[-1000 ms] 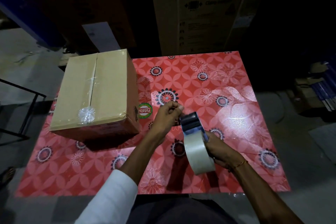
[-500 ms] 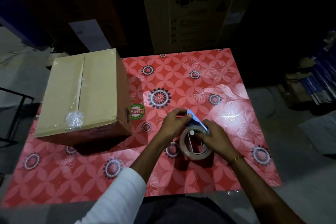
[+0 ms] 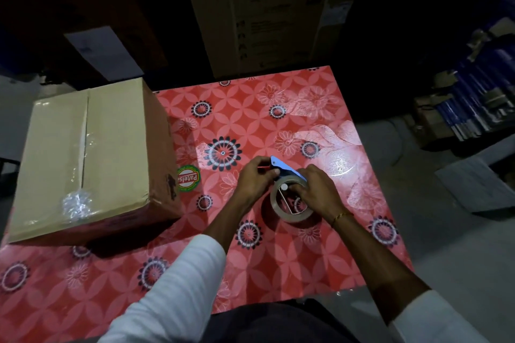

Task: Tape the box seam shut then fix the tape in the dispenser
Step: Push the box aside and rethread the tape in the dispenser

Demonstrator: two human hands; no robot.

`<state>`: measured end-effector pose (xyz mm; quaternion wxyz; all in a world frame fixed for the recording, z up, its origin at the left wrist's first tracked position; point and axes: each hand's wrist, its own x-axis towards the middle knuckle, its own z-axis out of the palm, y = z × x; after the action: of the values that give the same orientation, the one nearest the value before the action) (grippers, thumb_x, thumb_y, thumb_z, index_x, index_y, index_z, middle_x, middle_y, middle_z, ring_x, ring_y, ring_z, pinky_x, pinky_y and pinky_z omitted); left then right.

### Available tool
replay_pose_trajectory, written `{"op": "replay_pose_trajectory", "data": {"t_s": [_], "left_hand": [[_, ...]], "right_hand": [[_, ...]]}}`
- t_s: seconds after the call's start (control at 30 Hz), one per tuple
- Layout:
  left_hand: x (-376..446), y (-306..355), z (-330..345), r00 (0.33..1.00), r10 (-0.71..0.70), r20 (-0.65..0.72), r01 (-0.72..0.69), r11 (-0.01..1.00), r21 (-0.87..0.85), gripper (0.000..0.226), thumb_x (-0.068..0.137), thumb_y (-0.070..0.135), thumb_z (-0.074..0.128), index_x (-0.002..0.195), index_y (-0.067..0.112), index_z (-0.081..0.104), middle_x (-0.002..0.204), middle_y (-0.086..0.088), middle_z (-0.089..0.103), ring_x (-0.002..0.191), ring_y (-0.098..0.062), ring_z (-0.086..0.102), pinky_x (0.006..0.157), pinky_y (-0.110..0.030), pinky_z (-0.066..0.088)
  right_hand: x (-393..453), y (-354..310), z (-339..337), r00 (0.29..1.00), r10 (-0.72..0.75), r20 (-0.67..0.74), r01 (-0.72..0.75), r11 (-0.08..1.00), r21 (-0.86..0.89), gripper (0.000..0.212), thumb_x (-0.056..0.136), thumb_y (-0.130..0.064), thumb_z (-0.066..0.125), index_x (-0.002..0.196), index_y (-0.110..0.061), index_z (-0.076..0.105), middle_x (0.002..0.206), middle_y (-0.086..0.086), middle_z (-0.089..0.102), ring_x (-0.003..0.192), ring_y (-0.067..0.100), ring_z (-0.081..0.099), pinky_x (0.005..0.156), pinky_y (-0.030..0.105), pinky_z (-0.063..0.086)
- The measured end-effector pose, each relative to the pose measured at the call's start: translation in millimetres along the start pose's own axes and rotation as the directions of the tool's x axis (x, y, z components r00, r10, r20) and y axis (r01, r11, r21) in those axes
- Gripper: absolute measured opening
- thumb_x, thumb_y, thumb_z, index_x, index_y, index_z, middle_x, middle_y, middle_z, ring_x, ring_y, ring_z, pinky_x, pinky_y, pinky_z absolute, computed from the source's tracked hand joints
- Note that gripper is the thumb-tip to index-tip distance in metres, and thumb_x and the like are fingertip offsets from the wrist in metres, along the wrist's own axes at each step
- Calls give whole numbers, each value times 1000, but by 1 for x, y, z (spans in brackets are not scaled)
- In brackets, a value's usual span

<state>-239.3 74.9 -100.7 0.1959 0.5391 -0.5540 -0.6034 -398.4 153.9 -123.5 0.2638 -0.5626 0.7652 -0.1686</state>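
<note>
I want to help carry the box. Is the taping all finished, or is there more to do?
The box looks done: shiny tape runs along its top seam, with a crumpled wad at the near end. Now both hands, the left hand and the right hand, are on the tape dispenser lying on the table. Fixing the tape in it is what remains.

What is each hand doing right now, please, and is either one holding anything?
Left hand: closed, pinching the blue front end of the tape dispenser.
Right hand: closed over the tape roll in the dispenser, steadying it on the table.
</note>
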Motion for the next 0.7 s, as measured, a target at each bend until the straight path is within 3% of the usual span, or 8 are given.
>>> {"op": "replay_pose_trajectory", "data": {"t_s": [0.4, 0.53, 0.63, 0.7], "left_hand": [[22, 2, 5, 1000, 5, -13, -5, 1000, -10, 36, 91, 9, 67, 126, 3, 58, 124, -13, 64, 111, -28, 65, 90, -36, 57], [22, 1, 5, 1000, 19, -25, -19, 1000, 1, 36, 91, 10, 68, 125, 4, 59, 124, -12, 64, 110, -27, 65, 82, -28, 56], [23, 0, 5, 999, 28, -28, -27, 999, 17, 37, 91, 12, 69, 125, 6, 58, 125, -11, 63, 110, -26, 64, 77, -24, 54], [23, 0, 4, 999, 32, -25, -31, 999, 34, 37, 91, 12, 68, 126, 7, 57, 126, -10, 62, 111, -25, 63, 79, -25, 54]], "right_hand": [[7, -5, -5, 1000, 2, -31, 1, 997, 79, 20, 98, -30, 63, 104, -11, 68, 95, 9, 61, 94, 30, 57, 72, 35, 37], [7, -7, -7, 1000, 4, -18, -3, 998, 61, 23, 99, -29, 63, 114, -12, 67, 102, 9, 62, 101, 32, 58, 77, 38, 42], [4, -10, -8, 1000, 2, -19, -1, 1000, 15, 34, 99, -29, 62, 129, -12, 59, 120, 10, 63, 111, 33, 57, 87, 41, 46], [4, -12, -7, 999, 6, -34, -7, 999, -45, 32, 99, -30, 62, 125, -10, 59, 119, 10, 63, 108, 32, 57, 83, 39, 45]]}}
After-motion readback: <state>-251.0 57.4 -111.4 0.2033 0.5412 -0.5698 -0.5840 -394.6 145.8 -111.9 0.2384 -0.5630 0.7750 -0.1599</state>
